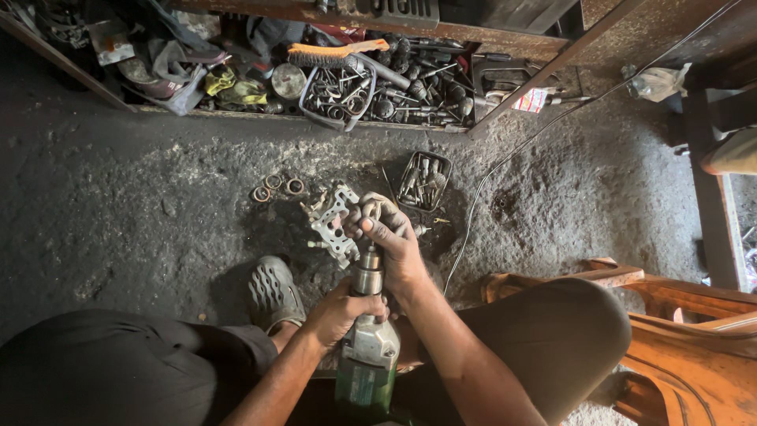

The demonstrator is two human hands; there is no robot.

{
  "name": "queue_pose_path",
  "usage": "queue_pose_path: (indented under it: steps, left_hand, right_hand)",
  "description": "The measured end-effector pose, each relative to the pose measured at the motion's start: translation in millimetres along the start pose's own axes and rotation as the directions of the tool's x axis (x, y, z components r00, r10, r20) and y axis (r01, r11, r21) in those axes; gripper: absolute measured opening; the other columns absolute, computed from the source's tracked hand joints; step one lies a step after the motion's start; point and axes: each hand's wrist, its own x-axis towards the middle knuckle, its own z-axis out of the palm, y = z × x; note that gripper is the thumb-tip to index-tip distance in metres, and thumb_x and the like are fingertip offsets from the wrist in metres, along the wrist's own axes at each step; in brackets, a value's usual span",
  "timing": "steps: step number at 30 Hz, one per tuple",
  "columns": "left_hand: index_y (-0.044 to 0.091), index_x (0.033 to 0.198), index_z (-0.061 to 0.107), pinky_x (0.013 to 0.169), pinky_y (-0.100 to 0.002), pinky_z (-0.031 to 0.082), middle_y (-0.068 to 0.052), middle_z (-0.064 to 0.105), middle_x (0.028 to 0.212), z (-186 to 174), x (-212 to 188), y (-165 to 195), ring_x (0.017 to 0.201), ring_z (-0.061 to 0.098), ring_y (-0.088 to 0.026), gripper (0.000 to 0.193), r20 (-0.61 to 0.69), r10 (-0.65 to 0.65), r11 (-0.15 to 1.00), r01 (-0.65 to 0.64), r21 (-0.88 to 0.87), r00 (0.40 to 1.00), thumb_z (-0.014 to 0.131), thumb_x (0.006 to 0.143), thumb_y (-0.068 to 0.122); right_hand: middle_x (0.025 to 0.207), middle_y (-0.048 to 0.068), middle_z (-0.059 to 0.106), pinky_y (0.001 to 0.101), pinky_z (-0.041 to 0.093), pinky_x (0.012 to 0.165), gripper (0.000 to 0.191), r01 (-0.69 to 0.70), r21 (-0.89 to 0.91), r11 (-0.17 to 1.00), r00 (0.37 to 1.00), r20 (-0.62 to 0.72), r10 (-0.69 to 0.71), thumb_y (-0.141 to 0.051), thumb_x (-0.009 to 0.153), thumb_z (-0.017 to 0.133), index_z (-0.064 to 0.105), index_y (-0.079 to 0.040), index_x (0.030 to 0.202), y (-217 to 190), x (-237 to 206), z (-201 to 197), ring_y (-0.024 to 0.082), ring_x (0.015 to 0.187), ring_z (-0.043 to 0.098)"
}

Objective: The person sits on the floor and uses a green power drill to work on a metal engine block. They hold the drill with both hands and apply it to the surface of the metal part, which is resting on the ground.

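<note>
**A:** What have the hands got hold of, starting at the grip?

**B:** The left hand point(341, 312) is wrapped tight around the body of a green and silver power drill point(367, 347) at lower centre of the frame, fingers closed over the housing just below the chuck. The right hand point(392, 237) sits above it, closed on a pale cast metal part point(335, 221) at the middle of the frame, thumb and fingers pinching its right side.

**B:** The drill's nose points up the frame toward that part; the right hand hides the tip, so I cannot tell whether it touches.

**A:** Why held like that?

**B:** As I judge it, one hand steadies the heavy tool while the other keeps the casting from turning on the rough floor.

**A:** And around them?

**B:** Just right of the casting lies a small black tray of bits point(426, 181), close to the fingers. Three metal rings point(276, 188) lie up and left, a little apart. A sandalled foot point(273, 292) sits left of the drill, near the left wrist.

**A:** Room to move?

**B:** Bare dark floor spreads left. Across the top runs a cluttered tool shelf point(378, 87), well apart. An orange wooden frame point(694, 339) crowds the lower right, and a thin cable point(505, 166) trails down just right of the tray.
</note>
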Motion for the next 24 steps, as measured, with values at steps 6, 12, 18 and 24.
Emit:
queue_pose_path:
  steps: [6, 12, 18, 24]
  left_hand:
    - [0.002, 0.092, 0.066, 0.071, -0.034, 0.058, -0.008, 0.071, 0.078, 2, -3, 6, 0.07, 0.069, -0.018, 0.028, -0.001, -0.013, 0.999, 0.013, 0.048, 1.0, 0.073, 0.069, 0.017]
    - [0.001, 0.092, 0.066, 0.069, -0.034, 0.056, -0.009, 0.071, 0.077, 2, -3, 5, 0.069, 0.068, -0.019, 0.028, 0.014, 0.008, 0.997, -0.009, 0.075, 1.0, 0.073, 0.07, 0.018]
    - [0.0, 0.093, 0.066, 0.07, -0.034, 0.056, -0.009, 0.07, 0.078, 0, 1, -2, 0.07, 0.068, -0.018, 0.027, 0.029, 0.024, 1.0, -0.024, 0.0, 0.999, 0.073, 0.071, 0.014]
    - [0.0, 0.094, 0.066, 0.071, -0.033, 0.055, -0.009, 0.07, 0.079, 0, 2, -2, 0.071, 0.068, -0.018, 0.028, 0.021, 0.029, 0.999, -0.029, 0.018, 0.999, 0.073, 0.072, 0.015]
  right_hand:
    - [0.099, 0.008, 0.068, 0.0383, 0.053, 0.096, 0.045, -0.02, 0.022, 1.0, 1.0, -0.021, 0.02, -0.012, 0.086, 0.08, 0.058, -0.003, 0.124, 2, 0, -1, 0.023, 0.1, 0.067]
    - [0.101, 0.009, 0.068, 0.0388, 0.053, 0.098, 0.043, 0.003, 0.056, 0.998, 1.0, 0.004, -0.003, -0.01, 0.089, 0.081, 0.058, -0.001, 0.124, 6, 1, -7, 0.023, 0.102, 0.067]
    - [0.101, 0.01, 0.069, 0.0388, 0.053, 0.096, 0.044, 0.0, 0.088, 0.996, 1.0, -0.009, 0.001, -0.009, 0.088, 0.081, 0.058, -0.002, 0.125, 8, 1, -7, 0.024, 0.1, 0.067]
    - [0.102, 0.011, 0.069, 0.0375, 0.054, 0.094, 0.046, -0.01, 0.073, 0.997, 0.998, -0.058, 0.014, -0.009, 0.086, 0.08, 0.058, -0.002, 0.126, 7, 1, -4, 0.023, 0.099, 0.067]
